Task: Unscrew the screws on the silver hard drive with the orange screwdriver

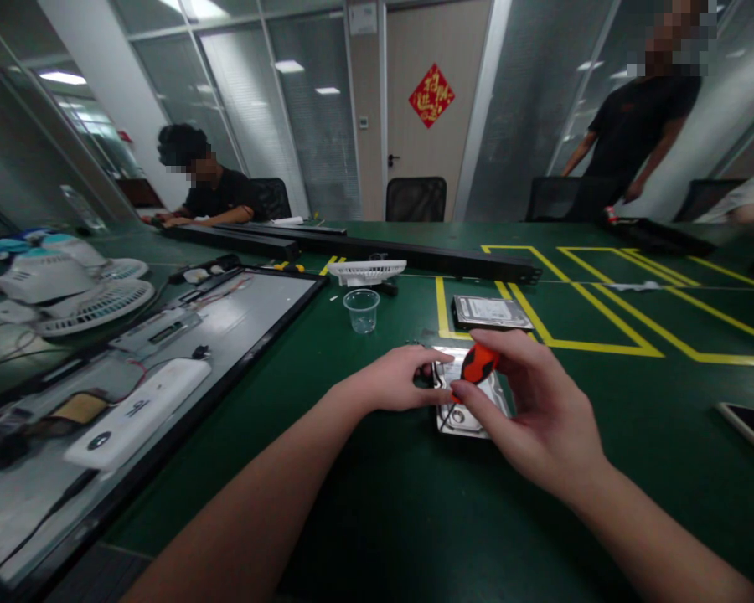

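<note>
My right hand [550,410] is closed round the orange and black handle of a screwdriver [479,363], which tilts down to the left over a silver hard drive [462,419]. The thin dark shaft comes down near the lower left of the drive's face. My left hand [402,378] grips the drive at its left side, with thumb and forefinger curved over that edge. Some dark thing between those fingers is too small to make out. A second hard drive [491,311], label upward, lies just beyond. My hands and the handle hide part of the nearer drive.
A clear plastic cup [361,311] and a white vented part [368,270] stand ahead. On the left lie a large panel with electronics [239,314] and white fans [50,280]. Long black bars [408,255] cross the green table. A phone [751,427] lies right. Other people are beyond.
</note>
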A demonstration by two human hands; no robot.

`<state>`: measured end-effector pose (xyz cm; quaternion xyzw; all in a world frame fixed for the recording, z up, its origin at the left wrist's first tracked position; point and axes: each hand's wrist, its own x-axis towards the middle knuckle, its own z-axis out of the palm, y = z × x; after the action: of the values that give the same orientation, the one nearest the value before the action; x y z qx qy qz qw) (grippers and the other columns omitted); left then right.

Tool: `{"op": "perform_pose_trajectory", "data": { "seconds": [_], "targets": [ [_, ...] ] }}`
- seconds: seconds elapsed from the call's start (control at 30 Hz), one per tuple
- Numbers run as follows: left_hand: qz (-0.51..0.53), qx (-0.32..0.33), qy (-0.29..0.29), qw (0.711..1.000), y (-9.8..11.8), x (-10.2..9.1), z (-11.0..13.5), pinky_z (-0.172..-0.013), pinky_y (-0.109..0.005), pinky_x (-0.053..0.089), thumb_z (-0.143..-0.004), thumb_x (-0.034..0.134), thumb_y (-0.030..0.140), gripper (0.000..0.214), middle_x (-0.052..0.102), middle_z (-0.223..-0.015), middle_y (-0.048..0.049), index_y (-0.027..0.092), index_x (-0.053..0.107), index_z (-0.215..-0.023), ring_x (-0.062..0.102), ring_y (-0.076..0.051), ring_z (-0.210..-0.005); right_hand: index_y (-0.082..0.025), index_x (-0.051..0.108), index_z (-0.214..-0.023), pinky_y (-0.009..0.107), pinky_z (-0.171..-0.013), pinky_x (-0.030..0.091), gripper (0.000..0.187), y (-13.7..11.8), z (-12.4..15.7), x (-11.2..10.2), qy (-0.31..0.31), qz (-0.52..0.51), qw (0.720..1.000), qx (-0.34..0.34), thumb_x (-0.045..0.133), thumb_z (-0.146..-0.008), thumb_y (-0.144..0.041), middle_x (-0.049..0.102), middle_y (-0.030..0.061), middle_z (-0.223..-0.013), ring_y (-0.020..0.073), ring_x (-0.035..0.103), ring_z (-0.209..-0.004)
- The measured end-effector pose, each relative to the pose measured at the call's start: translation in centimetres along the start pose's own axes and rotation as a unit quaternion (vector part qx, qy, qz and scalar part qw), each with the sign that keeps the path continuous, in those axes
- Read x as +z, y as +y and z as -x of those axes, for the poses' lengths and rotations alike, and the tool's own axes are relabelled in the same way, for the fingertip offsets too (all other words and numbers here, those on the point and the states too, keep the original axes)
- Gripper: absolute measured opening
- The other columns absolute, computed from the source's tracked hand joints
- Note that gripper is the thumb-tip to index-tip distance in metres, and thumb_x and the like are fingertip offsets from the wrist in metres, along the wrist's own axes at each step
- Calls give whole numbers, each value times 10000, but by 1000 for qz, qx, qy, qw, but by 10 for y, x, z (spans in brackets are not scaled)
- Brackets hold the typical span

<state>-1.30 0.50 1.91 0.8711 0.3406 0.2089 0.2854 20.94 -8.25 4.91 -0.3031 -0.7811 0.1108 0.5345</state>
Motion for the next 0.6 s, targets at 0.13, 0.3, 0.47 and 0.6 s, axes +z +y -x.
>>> {"op": "perform_pose_trajectory", "data": {
  "seconds": [0.13,0.3,0.47,0.6],
  "targets": [
    [2,0,4,1000,1,0,0,-1009,-443,592,-928,891,516,485,799,-1233,-113,220,797,-1301,739,-299,-1081,-370,625,-1571,484,-1029,639,608,-5,-1,-1,-15,-18,1000,-15,731,-1026,-120,757,73,-1331,279,737,-1172],
    [2,4,3,1000,1,-1,0,-1006,-448,590,-938,878,532,476,794,-1254,-122,206,803,-1277,737,-300,-1081,-377,628,-1567,464,-991,642,613,-3,-3,-2,-13,-16,1000,-16,753,-1021,-129,745,69,-1299,269,728,-1151],
    [4,9,0,1000,0,0,1,-1002,-441,588,-950,863,550,482,789,-1268,-123,205,804,-1282,734,-295,-1080,-371,639,-1550,473,-981,653,596,0,-2,-1,0,12,1000,-21,791,-1017,-151,761,76,-1308,278,742,-1152],
    [-4,3,1,1000,-2,1,0,-998,-448,584,-942,866,574,513,787,-1272,-124,216,794,-1304,737,-306,-1081,-353,629,-1565,459,-966,686,581,-2,0,2,11,8,1000,1,777,-1030,-181,773,87,-1329,277,782,-1139]
  ]
}}
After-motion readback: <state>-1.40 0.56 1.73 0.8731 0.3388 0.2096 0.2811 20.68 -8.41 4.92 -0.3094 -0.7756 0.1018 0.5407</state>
